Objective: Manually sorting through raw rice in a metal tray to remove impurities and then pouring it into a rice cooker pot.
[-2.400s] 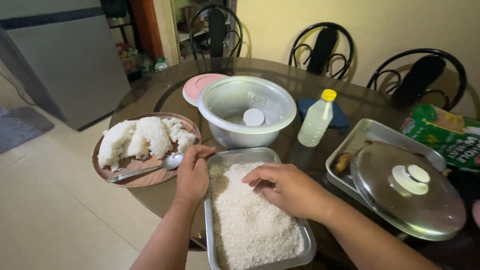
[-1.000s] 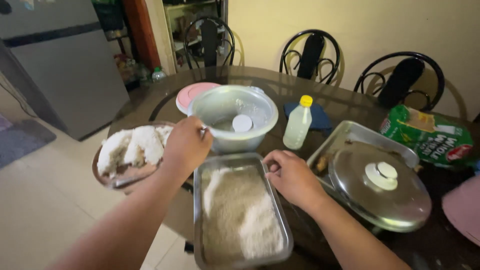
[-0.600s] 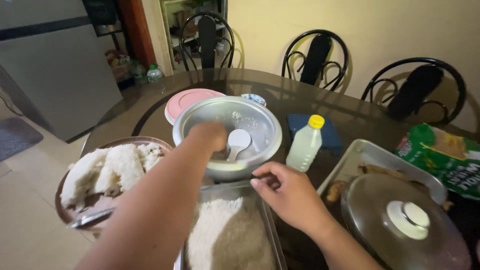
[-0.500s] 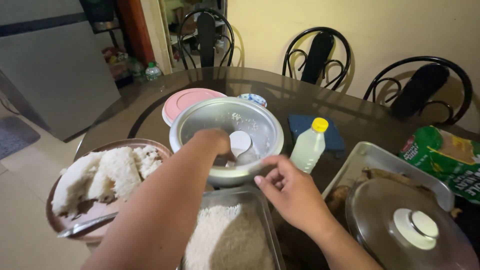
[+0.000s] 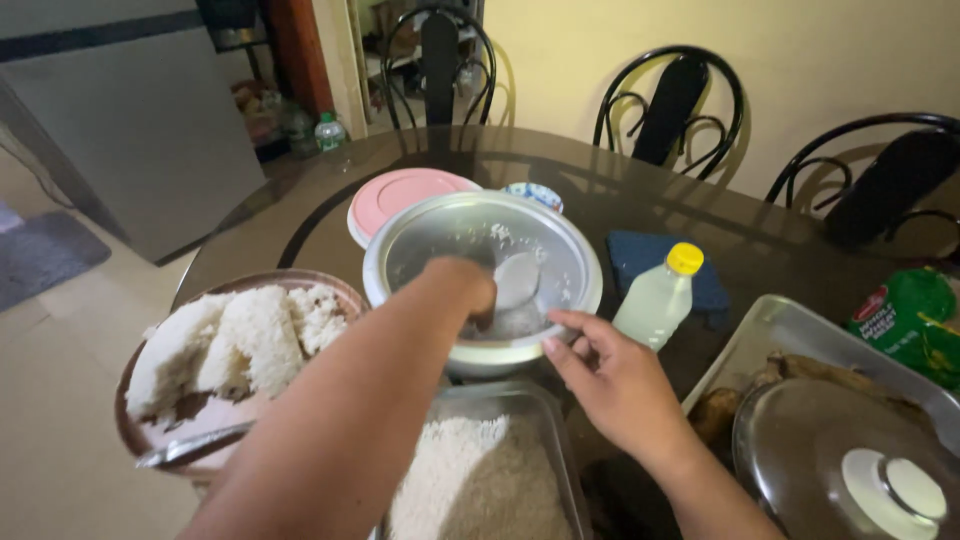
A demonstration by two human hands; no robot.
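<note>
- At the desk's [image 5: 300,215] middle stands the metal rice pot [image 5: 480,285], at 12 o'clock from the tray of raw rice [image 5: 480,490].
- Left hand [image 5: 460,290] reaches inside the pot, fingers closed on the white rice paddle [image 5: 515,280]; the handle is hidden under the hand.
- Right hand [image 5: 620,385] touches the pot rim at 5 o'clock, fingers spread, gripping nothing.
- I judge the pot light, stiff and smooth, so slippery; the rim is the best hold.
- Plate of cooked rice [image 5: 230,345] lies at 9 o'clock; the glass lid [image 5: 850,470] is cut off.
</note>
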